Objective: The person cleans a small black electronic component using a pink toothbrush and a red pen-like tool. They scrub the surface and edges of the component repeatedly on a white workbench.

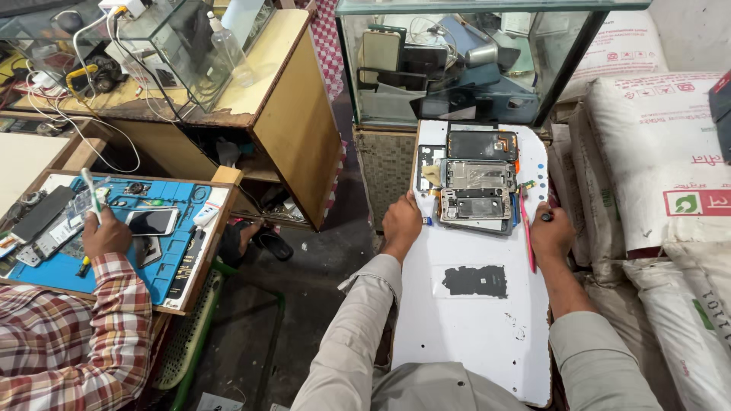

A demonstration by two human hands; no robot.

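Looking down at a white desk [464, 335], scuffed and narrow, and both of the person's hands are up at its far end around an opened phone [477, 194]. The phone lies flat with its back off, metal frame and inner boards showing, stacked among other stripped phone parts just below a dark back panel [481, 144]. The left hand [401, 223] rests at the desk's left edge, just beside the phone's lower left corner; its fingers curl down toward the edge, and whether they pinch anything cannot be told from here. The right hand [551, 232] sits at the right edge, fingers closed around a small dark tool head [546, 217], with a pink pen-like tool [527, 237] lying just beside it along the phone's right side. Nearer the person, a flat black rectangular sheet [475, 281] lies alone in the middle of the desk, well apart from both hands. A glass cabinet [472, 61] full of phones stands beyond the desk, and white sacks [670, 167] are piled to the right. Off to the left, a co-worker in a checked sleeve [84, 335] works at a blue mat [164, 262], that hand [106, 232] holding up a slim white-and-green tool [91, 196].
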